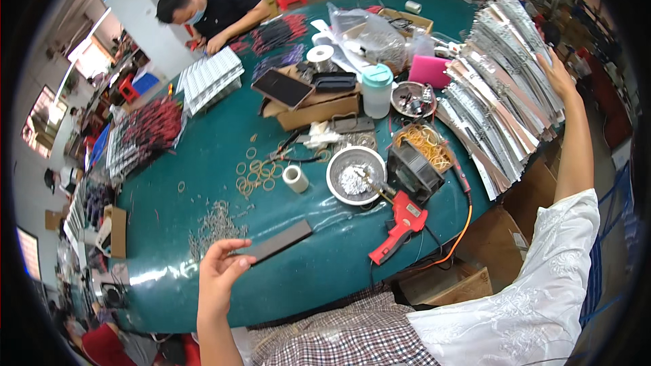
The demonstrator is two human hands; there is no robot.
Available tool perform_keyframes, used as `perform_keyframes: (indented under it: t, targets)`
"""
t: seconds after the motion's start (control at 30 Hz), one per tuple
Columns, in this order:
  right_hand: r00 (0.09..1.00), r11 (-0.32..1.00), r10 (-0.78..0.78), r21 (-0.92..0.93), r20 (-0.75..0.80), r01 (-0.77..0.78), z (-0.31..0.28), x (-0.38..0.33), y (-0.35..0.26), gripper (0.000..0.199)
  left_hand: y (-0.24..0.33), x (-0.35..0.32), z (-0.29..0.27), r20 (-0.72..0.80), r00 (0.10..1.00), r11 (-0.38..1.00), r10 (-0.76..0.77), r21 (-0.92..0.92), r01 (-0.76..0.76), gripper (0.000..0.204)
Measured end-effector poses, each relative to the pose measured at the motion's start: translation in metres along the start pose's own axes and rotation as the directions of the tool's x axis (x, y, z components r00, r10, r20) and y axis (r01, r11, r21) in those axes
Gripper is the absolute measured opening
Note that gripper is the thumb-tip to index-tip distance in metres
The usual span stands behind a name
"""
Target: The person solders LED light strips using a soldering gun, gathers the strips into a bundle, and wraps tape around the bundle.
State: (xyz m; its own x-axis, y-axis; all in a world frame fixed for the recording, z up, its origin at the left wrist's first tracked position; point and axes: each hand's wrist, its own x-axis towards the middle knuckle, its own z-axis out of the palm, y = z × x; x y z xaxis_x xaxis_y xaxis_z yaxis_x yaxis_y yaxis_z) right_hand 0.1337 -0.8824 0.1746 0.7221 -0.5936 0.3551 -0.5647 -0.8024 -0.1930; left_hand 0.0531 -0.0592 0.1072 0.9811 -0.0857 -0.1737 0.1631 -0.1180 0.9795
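Observation:
On the near side of the table my left hand (222, 270) is raised with its thumb and forefinger apart. Between them is the near end of a dark grey bar (283, 241), and whether they touch it I cannot make out. Far out to the right, my right hand (559, 76) has its fingers closed on the outer edge of a strip in a tall fanned stack of long pale strips (498, 95). Left of the bar lies a heap of small metal parts (218, 227). A red soldering gun (401, 227) rests to the bar's right.
Behind the bar are a white roll (295, 179), rubber bands (256, 175) and a bowl of silvery bits (355, 176). A black fan (415, 169), a lidded jug (377, 91) and cardboard boxes (308, 114) stand beyond. Across the table a masked person (217, 13) bends over work.

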Motion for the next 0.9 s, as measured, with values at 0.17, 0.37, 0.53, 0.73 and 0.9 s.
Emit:
perform_keyframes:
  t: [0.17, 0.37, 0.53, 0.73, 0.9]
  targets:
    - [0.994, 0.972, 0.101, -0.209, -0.051, -0.110, -0.005, -0.003, -0.008, 0.102, 0.000, -0.008, -0.002, 0.046, 0.998, 0.999, -0.033, -0.028, 0.035, 0.032]
    - [0.969, 0.894, 0.197, -0.378, -0.149, -0.240, -0.016, -0.011, -0.050, 0.105, -0.009, -0.019, -0.022, 0.064, 0.996, 0.997, -0.065, -0.038, 0.067, 0.031]
    - [0.518, 0.774, -0.600, -0.278, -0.610, 0.569, -0.011, -0.042, -0.204, 0.043, -0.015, -0.020, -0.034, 0.036, 0.996, 0.993, -0.084, -0.078, 0.086, 0.029]
    - [0.449, 0.448, -0.876, 0.044, -0.177, 0.893, 0.091, -0.145, -0.406, 0.042, -0.016, -0.022, -0.031, 0.139, 0.990, 0.989, -0.007, -0.144, 0.027, 0.027]
    - [0.623, 0.618, -0.740, -0.110, 0.254, 0.778, 0.139, -0.169, -0.473, 0.068, -0.016, -0.049, -0.066, 0.084, 0.995, 0.995, -0.045, -0.090, 0.052, 0.028]
